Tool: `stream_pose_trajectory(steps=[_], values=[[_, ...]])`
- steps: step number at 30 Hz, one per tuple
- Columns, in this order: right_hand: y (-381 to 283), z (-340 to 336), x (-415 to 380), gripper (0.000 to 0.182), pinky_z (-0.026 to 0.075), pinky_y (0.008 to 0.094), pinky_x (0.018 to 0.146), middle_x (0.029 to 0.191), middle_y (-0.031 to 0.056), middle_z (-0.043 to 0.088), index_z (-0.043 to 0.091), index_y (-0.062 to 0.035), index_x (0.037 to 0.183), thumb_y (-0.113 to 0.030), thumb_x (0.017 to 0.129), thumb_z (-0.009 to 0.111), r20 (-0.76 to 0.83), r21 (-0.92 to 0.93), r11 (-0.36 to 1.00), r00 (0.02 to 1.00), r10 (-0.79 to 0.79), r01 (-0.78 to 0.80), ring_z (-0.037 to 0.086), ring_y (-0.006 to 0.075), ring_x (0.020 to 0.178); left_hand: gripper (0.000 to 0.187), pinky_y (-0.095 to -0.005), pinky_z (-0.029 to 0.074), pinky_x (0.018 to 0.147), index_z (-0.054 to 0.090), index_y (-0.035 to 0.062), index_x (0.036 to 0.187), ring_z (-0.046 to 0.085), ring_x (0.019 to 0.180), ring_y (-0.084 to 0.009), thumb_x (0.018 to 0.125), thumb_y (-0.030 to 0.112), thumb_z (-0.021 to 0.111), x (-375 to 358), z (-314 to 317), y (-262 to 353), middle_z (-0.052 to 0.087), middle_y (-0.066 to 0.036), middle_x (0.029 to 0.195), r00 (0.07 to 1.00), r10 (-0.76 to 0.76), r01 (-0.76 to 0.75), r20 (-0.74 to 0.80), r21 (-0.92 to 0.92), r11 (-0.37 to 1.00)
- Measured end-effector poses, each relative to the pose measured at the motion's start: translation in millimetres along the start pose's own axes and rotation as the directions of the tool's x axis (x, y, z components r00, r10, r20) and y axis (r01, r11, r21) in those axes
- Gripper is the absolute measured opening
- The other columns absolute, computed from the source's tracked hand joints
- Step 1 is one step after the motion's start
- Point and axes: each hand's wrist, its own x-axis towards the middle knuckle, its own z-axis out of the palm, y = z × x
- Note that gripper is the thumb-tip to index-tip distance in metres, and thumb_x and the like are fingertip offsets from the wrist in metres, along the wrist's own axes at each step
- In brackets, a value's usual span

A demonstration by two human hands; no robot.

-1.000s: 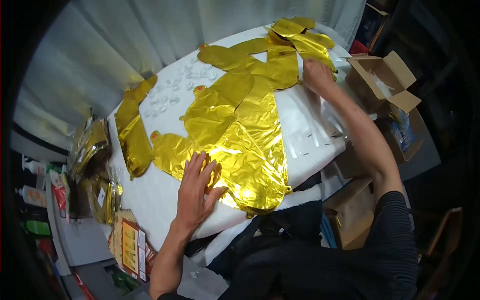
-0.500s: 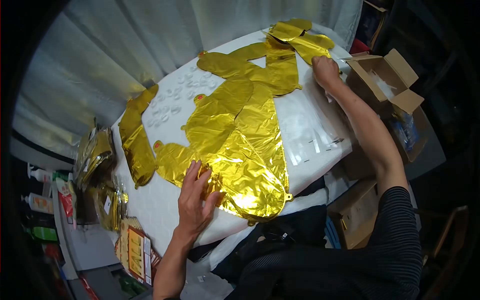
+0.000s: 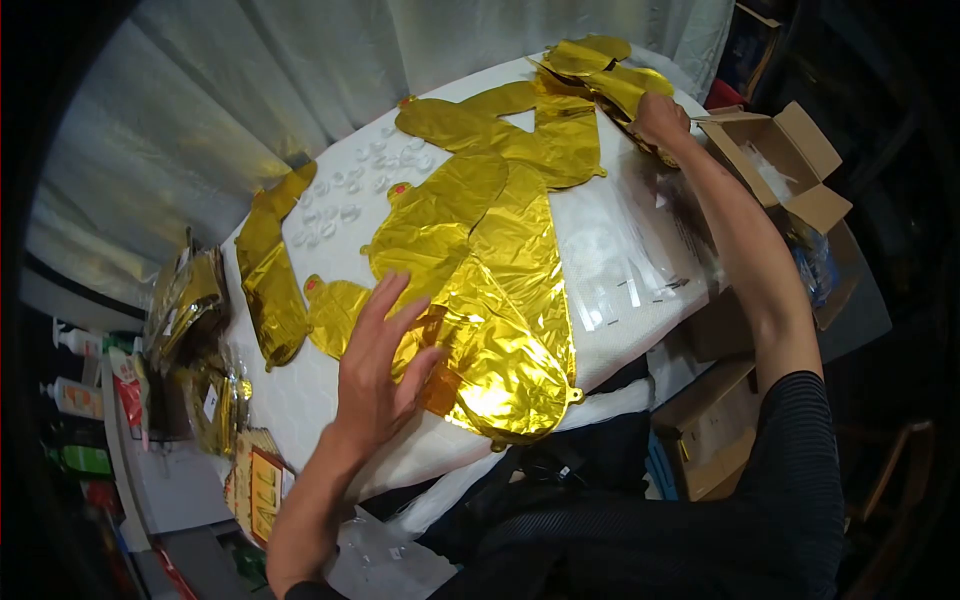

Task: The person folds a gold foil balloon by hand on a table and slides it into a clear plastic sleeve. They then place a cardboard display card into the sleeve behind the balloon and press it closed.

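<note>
Several flat gold foil balloons lie on the white table. The large pile in the middle is a shiny foil balloon [image 3: 510,300] with others overlapping it. My left hand [image 3: 372,375] is just over its near left edge, fingers spread, holding nothing. At the back right, my right hand [image 3: 660,122] is closed on the edge of another foil balloon [image 3: 630,88], which is lifted and folded. Its fingertips are partly hidden. Another folded gold balloon [image 3: 520,135] lies between these two, and a long narrow one [image 3: 265,265] is at the left.
Small clear round pieces [image 3: 350,185] are scattered at the back left. Clear plastic bags [image 3: 640,250] lie on the right, beside an open cardboard box [image 3: 770,160]. Packed gold foil bags [image 3: 190,300] and a "FALL" card [image 3: 264,495] sit at the left edge.
My left hand has risen off the foil and moved slightly left and up. My right hand has tilted the back balloon's near edge, showing more of its underside.
</note>
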Motion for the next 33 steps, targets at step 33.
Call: stream_pose_trajectory(steps=[33], values=[[55, -118, 108, 0.026, 0.059, 0.0384, 0.068, 0.091, 0.0113, 0.076, 0.075, 0.0007, 0.104, -0.022, 0.093, 0.067, 0.388, 0.213, 0.977, 0.918, -0.082, -0.003, 0.073, 0.0206, 0.076, 0.035, -0.0476, 0.056, 0.089, 0.071, 0.0059, 0.111, 0.069, 0.105, -0.0383, 0.091, 0.034, 0.068, 399, 279, -30, 0.072, -0.022, 0.108, 0.883, 0.178, -0.210, 0.434, 0.025, 0.977]])
